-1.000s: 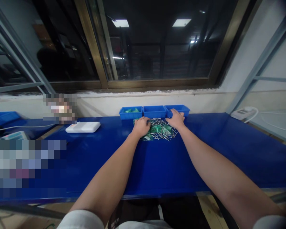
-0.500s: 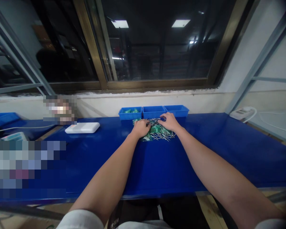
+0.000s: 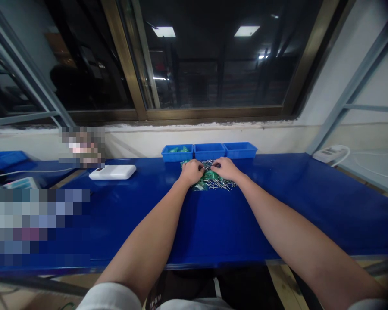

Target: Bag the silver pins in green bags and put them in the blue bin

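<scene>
A mixed pile lies on the blue table in front of the bins: long thin metal screws or pins (image 3: 220, 185) and small green plastic packets (image 3: 210, 175). At the pile's left side is my left hand (image 3: 192, 171), its fingers curled inward over the pieces. My right hand (image 3: 225, 168) reaches into the pile from the right with thumb and fingers bent together. Both hands are closed at the fingertips, a short gap apart. What they pinch is too small and too covered to make out.
Three blue bins (image 3: 209, 150) stand in a row behind the pile; the left one holds green packets (image 3: 179, 150). A white power bank-like box (image 3: 113, 172) lies to the left. A power strip (image 3: 330, 153) sits at the right. A blurred-out person is at far left.
My right hand has shifted slightly left and down into the pile, its fingers drawing closer together. My left hand stays nearly in place.
</scene>
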`<state>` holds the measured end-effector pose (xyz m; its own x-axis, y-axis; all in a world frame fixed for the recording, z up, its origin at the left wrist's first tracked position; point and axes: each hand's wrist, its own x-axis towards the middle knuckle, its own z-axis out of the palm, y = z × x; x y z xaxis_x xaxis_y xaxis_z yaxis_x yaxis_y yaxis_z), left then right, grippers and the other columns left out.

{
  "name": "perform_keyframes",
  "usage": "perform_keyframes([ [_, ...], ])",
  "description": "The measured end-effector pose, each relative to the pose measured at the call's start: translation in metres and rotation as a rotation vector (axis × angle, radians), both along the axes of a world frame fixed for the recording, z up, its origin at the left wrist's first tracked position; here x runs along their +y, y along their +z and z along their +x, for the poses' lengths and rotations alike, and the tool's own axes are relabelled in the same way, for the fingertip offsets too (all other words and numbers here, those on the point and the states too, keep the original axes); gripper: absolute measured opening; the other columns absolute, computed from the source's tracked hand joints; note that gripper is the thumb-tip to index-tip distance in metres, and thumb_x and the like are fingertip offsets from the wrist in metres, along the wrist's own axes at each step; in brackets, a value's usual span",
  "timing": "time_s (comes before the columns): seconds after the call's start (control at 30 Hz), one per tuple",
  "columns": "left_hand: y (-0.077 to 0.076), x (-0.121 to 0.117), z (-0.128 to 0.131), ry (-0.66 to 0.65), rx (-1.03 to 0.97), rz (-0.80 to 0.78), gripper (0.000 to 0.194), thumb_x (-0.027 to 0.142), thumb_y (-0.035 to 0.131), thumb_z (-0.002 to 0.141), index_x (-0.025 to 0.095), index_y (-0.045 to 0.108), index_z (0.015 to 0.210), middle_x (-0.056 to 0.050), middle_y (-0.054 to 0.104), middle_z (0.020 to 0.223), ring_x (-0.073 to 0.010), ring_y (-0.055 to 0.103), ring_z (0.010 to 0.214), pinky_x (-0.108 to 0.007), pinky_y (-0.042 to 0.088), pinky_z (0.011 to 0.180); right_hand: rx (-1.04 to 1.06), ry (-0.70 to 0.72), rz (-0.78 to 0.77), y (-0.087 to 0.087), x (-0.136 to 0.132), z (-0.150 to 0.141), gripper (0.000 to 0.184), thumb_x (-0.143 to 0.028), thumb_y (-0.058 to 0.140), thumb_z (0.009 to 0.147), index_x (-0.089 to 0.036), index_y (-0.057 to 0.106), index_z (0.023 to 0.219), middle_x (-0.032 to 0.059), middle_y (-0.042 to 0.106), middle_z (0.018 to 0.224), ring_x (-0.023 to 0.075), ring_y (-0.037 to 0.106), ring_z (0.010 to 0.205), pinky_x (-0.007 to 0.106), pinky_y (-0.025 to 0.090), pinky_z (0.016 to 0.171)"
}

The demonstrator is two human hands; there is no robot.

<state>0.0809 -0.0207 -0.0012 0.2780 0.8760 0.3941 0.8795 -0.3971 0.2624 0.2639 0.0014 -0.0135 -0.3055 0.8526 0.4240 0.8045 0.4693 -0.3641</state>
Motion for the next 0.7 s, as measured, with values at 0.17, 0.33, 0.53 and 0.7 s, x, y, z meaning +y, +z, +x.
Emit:
perform_keyframes([
  [0.17, -0.002, 0.001, 0.0, -0.004, -0.052, 0.022, 0.016, 0.024, 0.053, 0.079, 0.022, 0.068, 0.085, -0.005, 0.065, 0.098, -0.0198, 0.058, 0.095, -0.033, 0.041, 0.087, 0.058, 0.025, 0.057, 0.002, -0.002, -0.001, 0.021, -0.031, 0.061, 0.074, -0.017, 0.069, 0.087, 0.0066, 0.062, 0.082, 0.0179, 0.055, 0.079, 0.03, 0.041, 0.077],
  [0.33, 0.0, 0.0, 0.002, -0.006, -0.096, 0.069, 0.017, 0.023, 0.05, 0.083, 0.022, 0.065, 0.09, -0.004, 0.066, 0.1, -0.0193, 0.058, 0.096, -0.032, 0.041, 0.087, 0.118, 0.119, 0.108, 0.007, -0.006, -0.003, 0.021, -0.028, 0.06, 0.077, -0.018, 0.068, 0.094, 0.0059, 0.064, 0.084, 0.0181, 0.055, 0.082, 0.031, 0.042, 0.078],
  [0.53, 0.004, -0.003, 0.002, -0.107, -0.132, 0.113, 0.018, 0.023, 0.049, 0.085, 0.023, 0.065, 0.093, -0.002, 0.069, 0.096, -0.0177, 0.061, 0.091, -0.03, 0.042, 0.085, 0.169, 0.211, 0.053, 0.011, -0.01, -0.006, 0.016, -0.024, 0.056, 0.08, -0.02, 0.07, 0.086, 0.0037, 0.069, 0.083, 0.0163, 0.059, 0.076, 0.029, 0.044, 0.073],
  [0.7, 0.006, -0.004, 0.003, -0.171, -0.176, 0.104, 0.017, 0.022, 0.052, 0.083, 0.021, 0.067, 0.092, -0.003, 0.069, 0.096, -0.0169, 0.063, 0.088, -0.027, 0.045, 0.083, 0.314, 0.203, -0.007, 0.012, -0.013, -0.007, 0.018, -0.025, 0.057, 0.078, -0.017, 0.068, 0.09, 0.0046, 0.07, 0.081, 0.0154, 0.061, 0.072, 0.027, 0.046, 0.069],
])
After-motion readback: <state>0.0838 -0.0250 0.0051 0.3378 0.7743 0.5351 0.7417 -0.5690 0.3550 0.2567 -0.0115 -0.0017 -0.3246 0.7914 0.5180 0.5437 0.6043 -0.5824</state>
